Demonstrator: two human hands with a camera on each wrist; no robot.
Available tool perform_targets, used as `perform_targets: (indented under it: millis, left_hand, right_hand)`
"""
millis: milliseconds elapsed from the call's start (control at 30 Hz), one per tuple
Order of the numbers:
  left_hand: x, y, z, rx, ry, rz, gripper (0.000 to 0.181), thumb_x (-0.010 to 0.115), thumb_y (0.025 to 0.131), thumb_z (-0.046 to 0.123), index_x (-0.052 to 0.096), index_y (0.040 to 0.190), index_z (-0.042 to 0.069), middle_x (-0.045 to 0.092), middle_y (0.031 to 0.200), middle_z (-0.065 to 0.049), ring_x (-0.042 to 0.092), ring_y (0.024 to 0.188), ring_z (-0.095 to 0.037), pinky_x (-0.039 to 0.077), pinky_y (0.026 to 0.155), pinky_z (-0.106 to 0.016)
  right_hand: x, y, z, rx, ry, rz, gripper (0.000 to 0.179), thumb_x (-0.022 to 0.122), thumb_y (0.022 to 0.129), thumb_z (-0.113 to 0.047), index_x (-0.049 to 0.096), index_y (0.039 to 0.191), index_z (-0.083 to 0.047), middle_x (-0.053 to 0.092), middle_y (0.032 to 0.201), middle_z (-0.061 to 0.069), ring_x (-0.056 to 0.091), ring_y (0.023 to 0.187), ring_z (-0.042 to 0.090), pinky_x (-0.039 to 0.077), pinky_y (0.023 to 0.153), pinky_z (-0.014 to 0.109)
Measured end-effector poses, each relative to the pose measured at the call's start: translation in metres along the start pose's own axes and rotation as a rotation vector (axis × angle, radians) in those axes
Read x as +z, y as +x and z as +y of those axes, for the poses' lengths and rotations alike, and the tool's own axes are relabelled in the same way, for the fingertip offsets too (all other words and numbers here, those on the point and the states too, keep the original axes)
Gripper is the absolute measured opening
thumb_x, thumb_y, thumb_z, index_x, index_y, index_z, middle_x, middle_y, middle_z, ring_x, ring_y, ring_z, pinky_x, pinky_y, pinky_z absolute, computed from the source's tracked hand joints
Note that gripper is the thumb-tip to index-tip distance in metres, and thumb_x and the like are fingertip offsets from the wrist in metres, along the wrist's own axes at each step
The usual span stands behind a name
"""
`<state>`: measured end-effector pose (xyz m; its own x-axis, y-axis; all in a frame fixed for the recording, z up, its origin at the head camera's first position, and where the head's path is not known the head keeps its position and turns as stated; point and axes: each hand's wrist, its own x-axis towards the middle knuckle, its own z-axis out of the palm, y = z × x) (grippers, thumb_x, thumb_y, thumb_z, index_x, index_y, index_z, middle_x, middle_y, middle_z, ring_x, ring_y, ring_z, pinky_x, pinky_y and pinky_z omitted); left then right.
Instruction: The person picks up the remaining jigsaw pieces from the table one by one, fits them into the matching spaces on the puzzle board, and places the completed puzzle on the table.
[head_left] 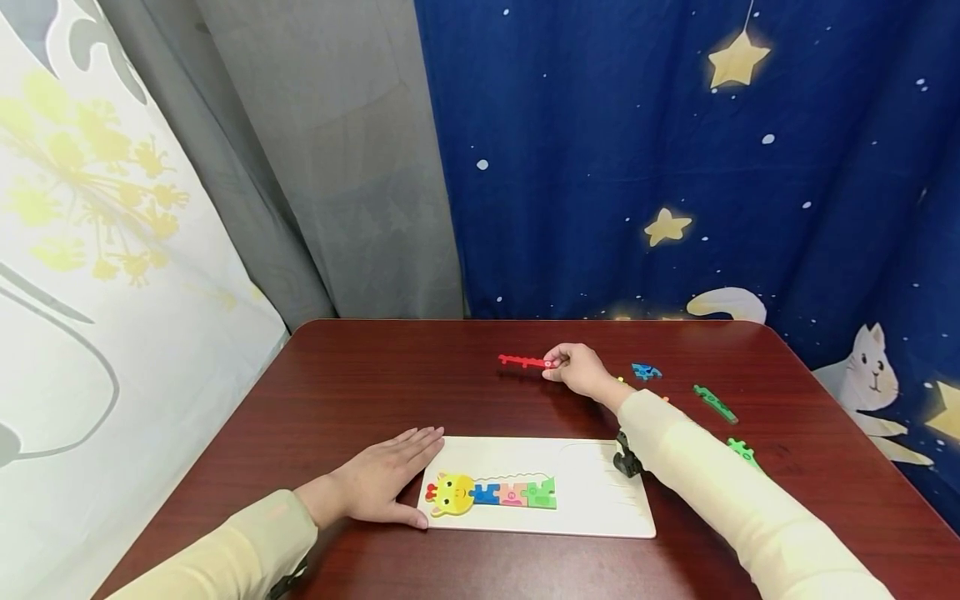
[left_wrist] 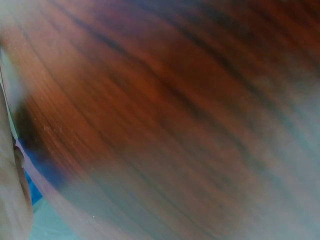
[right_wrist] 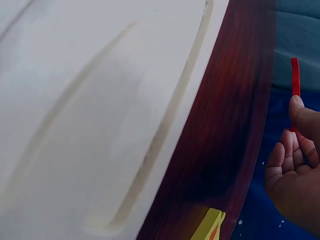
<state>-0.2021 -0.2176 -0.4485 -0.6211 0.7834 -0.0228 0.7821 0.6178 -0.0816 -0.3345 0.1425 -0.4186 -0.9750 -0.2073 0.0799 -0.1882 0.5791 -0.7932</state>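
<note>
Between thumb and fingers my right hand [head_left: 579, 369] pinches one end of a long red puzzle piece [head_left: 523, 362], above the far part of the table. In the right wrist view the red strip sticks up past the thumb. My left hand [head_left: 386, 478] lies with straight fingers against the left edge of a pale wooden puzzle board [head_left: 600, 500]. On the board sit a yellow giraffe head [head_left: 452, 495], then a blue piece [head_left: 486, 494], a pink piece [head_left: 513, 495] and a green piece [head_left: 541, 493] in a row.
Beyond the right forearm lie a blue piece [head_left: 646, 372], a long green piece [head_left: 715, 403] and another green piece [head_left: 742, 451], partly behind the sleeve. A yellow piece [right_wrist: 209, 225] shows in the right wrist view. Curtains [head_left: 600, 167] hang behind the brown table [head_left: 360, 367].
</note>
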Motion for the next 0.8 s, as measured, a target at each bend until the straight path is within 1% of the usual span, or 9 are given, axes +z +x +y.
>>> perform_targets:
  millis: [267,533,800]
  left_hand:
    - [0.002,0.0,0.0,-0.002,0.008,-0.003,0.108,0.035,0.082,0.083,0.021,0.155,0.004,0.019,0.16,-0.009,0.018,0.145,-0.021,0.02,0.116,-0.037]
    - [0.003,0.001,-0.001,-0.001,0.013,0.001,0.108,0.035,0.082,0.083,0.021,0.155,0.005,0.019,0.16,-0.008,0.018,0.146,-0.02,0.02,0.116,-0.037]
    - [0.002,0.0,0.0,-0.009,0.007,-0.01,0.108,0.035,0.082,0.083,0.019,0.155,0.005,0.018,0.161,-0.008,0.018,0.146,-0.02,0.02,0.116,-0.037]
  right_hand:
    - [-0.003,-0.001,0.002,-0.021,0.007,-0.005,0.021,0.077,0.083,-0.007,0.068,0.102,-0.002,0.063,0.087,0.006,0.055,0.076,0.02,0.047,0.069,0.029]
    - [-0.006,-0.008,-0.002,-0.044,0.017,-0.018,0.021,0.077,0.083,-0.007,0.068,0.102,-0.003,0.062,0.086,0.006,0.053,0.075,0.021,0.047,0.069,0.029]
    - [-0.008,-0.013,-0.004,-0.058,0.036,-0.034,0.021,0.076,0.084,-0.008,0.068,0.103,-0.004,0.062,0.087,0.006,0.053,0.076,0.021,0.047,0.068,0.03]
